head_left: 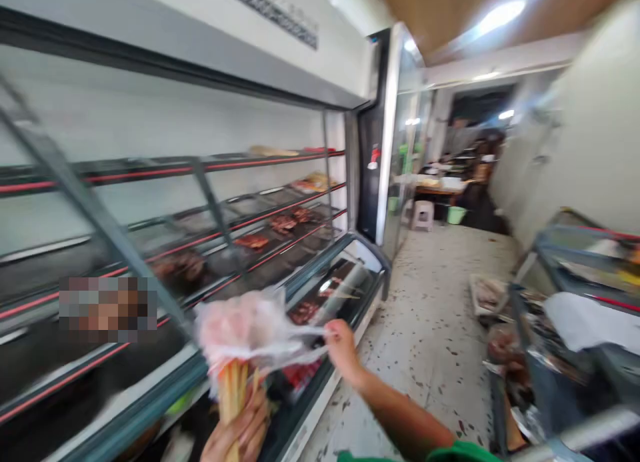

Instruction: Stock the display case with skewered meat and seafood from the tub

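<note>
My left hand (243,425) is wrapped round a bundle of wooden skewers (233,389) held upright. Pale pink pieces of food sit on the skewers' upper ends, inside a thin clear plastic bag (285,339). With its fingers closed, my right hand (344,349) pinches the bag's edge and stretches it out to the right. Both hands are in front of the lower part of a display fridge (360,262). The picture is blurred, so the exact food is hard to tell.
Several fridge shelves (280,159) hold trays, some with reddish meat (285,223). To the right stands a metal rack (545,249) with trays and a white sheet (595,322). A speckled floor (420,302) leads back to a stool (423,214), a green bucket (456,215) and a table.
</note>
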Motion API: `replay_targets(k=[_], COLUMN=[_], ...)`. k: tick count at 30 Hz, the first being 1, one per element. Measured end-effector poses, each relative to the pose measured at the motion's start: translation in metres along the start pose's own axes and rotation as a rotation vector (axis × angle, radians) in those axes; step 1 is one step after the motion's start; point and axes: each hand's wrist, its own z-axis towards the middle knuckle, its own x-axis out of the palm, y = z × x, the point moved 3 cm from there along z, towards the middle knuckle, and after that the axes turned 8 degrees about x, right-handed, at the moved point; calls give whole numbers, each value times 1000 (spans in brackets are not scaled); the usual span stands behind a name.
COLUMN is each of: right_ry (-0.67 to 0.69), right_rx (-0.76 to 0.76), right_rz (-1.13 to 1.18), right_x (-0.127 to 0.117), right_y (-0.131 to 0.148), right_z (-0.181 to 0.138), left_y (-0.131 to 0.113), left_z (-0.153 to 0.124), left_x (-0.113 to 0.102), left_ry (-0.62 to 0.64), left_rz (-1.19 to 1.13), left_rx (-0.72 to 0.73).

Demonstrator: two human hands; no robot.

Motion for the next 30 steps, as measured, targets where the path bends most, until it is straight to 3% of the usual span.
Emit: replay_targets(k=[2,3,8,11,13,16,18,20,23,26,28,30], right_ry=[228,328,682,882,865,626,511,509,565,635,821,1140], right_rx=[249,263,18,-5,6,65,180,332,536,597,598,526], right_rz=[196,241,252,151,112,350,562,672,660,582,513,335], right_x=[-5,-6,-10,-3,5,19,33,52,77,77,58,27], right_y=[-5,-1,50,75,84,90,89,86,76,68,67,72], right_z=[9,13,11,-4,-3,25,52,77,100,106,106,109], left_y=[-6,-9,-21,-27,-32,-39,-42,-42,-41,-39,-40,-42], left_z=[-11,-14,-12,-15,-19,-28,-33,-38,-42,-47,-51,-54], left_x=[8,12,7,-3,-8,-13,-16,-18,-18,-18,-20,-23], left_ry=[50,113,300,380,420,485,511,517,516,549,583,605], left_rz=[-29,-35,-47,-36,-47,-72,-96,-134,-181,-177,-162,-132], left_rx=[98,104,138,153,146,100,55,23,-11,-65,-91,-90])
